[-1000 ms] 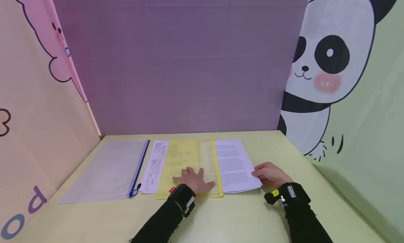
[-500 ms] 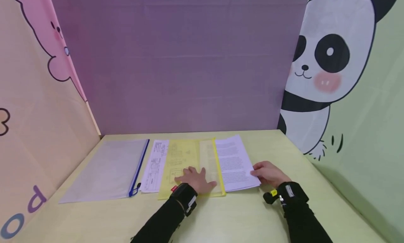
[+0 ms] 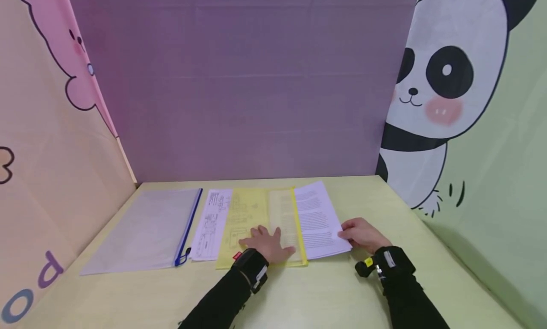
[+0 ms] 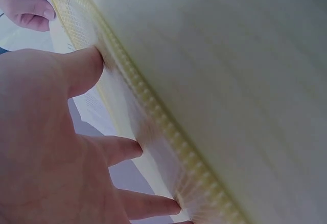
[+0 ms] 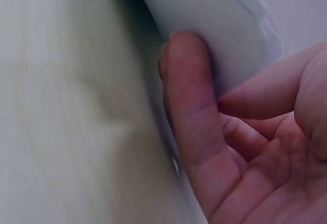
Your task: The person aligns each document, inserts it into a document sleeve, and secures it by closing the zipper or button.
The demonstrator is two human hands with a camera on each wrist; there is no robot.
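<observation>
A see-through yellow zip document bag [image 3: 248, 208] lies flat in the middle of the table. My left hand [image 3: 268, 246] rests on its front part with fingers spread; the left wrist view shows the fingertips pressing the clear plastic beside the ribbed yellow edging [image 4: 148, 98]. From the bag's right side sticks out a stack of printed papers [image 3: 318, 222], slightly turned, its left part covered by the yellow plastic. My right hand [image 3: 364, 236] pinches the stack's near right corner between thumb and fingers, and in the right wrist view the paper edges [image 5: 219, 24] curve upward there.
Left of the yellow bag, a white sheet with printed diagrams [image 3: 209, 227] reaches partly under it. Farther left lies a clear document bag [image 3: 141, 231] with a blue zip edge. A purple panel [image 3: 256, 82] stands behind the table, with walls on both sides.
The yellow bag and my left hand have slid slightly right. My right hand has moved a little left with the papers, whose far end has turned slightly, so less of the stack shows.
</observation>
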